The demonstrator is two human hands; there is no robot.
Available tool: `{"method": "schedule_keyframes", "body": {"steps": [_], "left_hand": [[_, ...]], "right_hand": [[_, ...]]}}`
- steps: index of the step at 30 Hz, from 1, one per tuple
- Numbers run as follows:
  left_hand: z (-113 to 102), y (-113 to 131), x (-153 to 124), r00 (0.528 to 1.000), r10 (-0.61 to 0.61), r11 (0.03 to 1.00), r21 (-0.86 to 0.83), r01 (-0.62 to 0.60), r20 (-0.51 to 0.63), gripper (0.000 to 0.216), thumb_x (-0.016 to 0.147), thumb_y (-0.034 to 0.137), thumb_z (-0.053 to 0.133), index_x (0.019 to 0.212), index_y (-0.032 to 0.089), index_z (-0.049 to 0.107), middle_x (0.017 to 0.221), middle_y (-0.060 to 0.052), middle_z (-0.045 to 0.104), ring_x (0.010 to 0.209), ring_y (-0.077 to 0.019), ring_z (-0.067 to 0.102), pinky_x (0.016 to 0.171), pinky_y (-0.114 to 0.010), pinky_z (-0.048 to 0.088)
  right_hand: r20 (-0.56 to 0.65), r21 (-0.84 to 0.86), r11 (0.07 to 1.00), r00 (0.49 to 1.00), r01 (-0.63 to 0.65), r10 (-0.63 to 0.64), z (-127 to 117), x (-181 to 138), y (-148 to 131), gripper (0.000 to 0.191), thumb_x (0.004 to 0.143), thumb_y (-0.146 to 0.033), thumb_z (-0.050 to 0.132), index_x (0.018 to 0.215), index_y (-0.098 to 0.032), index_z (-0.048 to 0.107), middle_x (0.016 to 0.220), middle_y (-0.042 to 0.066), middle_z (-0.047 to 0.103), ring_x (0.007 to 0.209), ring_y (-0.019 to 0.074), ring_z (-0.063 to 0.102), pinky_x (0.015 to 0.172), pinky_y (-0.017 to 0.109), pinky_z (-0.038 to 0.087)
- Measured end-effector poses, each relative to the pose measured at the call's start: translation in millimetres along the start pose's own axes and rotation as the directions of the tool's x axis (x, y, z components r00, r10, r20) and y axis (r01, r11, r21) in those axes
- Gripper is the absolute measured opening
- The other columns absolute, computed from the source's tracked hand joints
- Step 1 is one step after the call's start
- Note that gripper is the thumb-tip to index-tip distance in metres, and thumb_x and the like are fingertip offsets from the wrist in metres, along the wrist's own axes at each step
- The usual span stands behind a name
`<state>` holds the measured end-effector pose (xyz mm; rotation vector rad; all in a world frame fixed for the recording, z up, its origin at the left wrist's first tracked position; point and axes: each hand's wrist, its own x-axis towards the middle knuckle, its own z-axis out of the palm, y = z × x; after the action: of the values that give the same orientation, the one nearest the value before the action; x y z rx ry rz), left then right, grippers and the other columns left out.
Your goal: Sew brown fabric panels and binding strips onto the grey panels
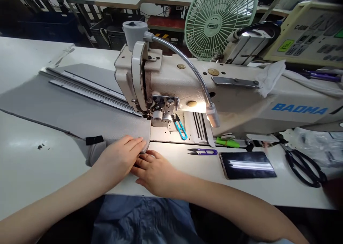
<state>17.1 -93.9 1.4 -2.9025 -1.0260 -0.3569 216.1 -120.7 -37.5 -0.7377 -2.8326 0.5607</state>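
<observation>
A large grey fabric panel [107, 118] lies on the white worktable, its right edge beside the needle area of the sewing machine [171, 76]. My left hand [119, 158] is on top of the panel's near right corner, fingers together and curled over its edge. Against that same corner, just to the right, my right hand [158, 172] has its fingers bent around the edge, partly hidden under the left hand. Pale strips [93, 93] run along the panel towards the machine head. A black tab [94, 140] sits on a folded part left of my left hand.
Blue thread snips [180, 128] lie on the machine bed. Purple snips [203, 151], a phone [248, 165] and black-handled scissors [305, 165] lie to the right. A lit lamp [212, 116] hangs over the bed on a flexible neck. Behind the machine stands a green fan [214, 25].
</observation>
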Motion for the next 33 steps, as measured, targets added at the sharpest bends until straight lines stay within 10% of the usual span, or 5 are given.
{"method": "schedule_keyframes", "body": {"steps": [16, 21, 33], "left_hand": [[36, -23, -11, 1.000, 0.009, 0.999, -0.042, -0.010, -0.029, 0.042, 0.094, 0.008, 0.036, 0.124, 0.009, 0.065, 0.123, -0.014, 0.069, 0.109, -0.0241, 0.063, 0.096, -0.038, 0.051], [35, -34, -3, 1.000, -0.014, 0.998, -0.056, 0.015, 0.025, 0.044, 0.091, 0.005, 0.036, 0.123, 0.011, 0.065, 0.127, -0.012, 0.068, 0.109, -0.0229, 0.062, 0.098, -0.038, 0.050], [38, -55, 22, 0.999, -0.003, 0.964, -0.267, -0.010, -0.050, 0.026, 0.096, 0.010, 0.044, 0.098, 0.016, 0.069, 0.090, -0.005, 0.068, 0.089, -0.0181, 0.058, 0.083, -0.030, 0.049]], "right_hand": [[-0.175, -0.177, 0.981, 0.984, -0.078, 0.047, 18, 19, 14, 0.041, 0.101, -0.046, 0.052, 0.129, -0.018, 0.058, 0.128, 0.009, 0.064, 0.119, 0.0256, 0.053, 0.107, 0.043, 0.038], [-0.201, -0.307, 0.941, 0.976, -0.143, 0.083, 16, 21, 0, 0.035, 0.099, -0.025, 0.052, 0.128, -0.005, 0.057, 0.128, 0.019, 0.060, 0.110, 0.0279, 0.056, 0.083, 0.040, 0.049], [-0.224, -0.438, 0.881, 0.971, -0.178, 0.085, 32, 24, 2, 0.049, 0.102, -0.027, 0.043, 0.138, 0.006, 0.050, 0.138, 0.027, 0.057, 0.129, 0.0339, 0.055, 0.094, 0.043, 0.049]]}}
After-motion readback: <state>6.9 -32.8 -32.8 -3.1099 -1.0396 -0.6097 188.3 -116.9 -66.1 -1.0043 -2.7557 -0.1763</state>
